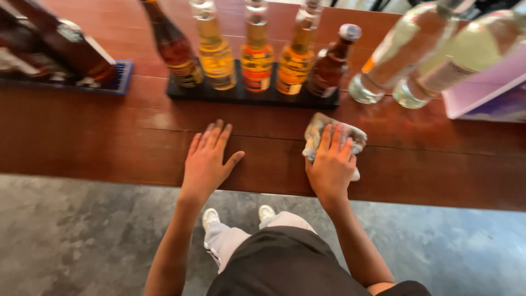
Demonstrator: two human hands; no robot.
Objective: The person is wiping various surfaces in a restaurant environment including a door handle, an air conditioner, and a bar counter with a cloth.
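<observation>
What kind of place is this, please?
Probably a bar. A long dark wooden counter carries a row of bottles on a black mat, with clear bottles beside them. The right hand presses a cloth on the wood.

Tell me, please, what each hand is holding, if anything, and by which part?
The right hand presses flat on top of a crumpled cloth on the counter, fingers spread over it. The left hand holds nothing; it lies flat on the wood.
</observation>
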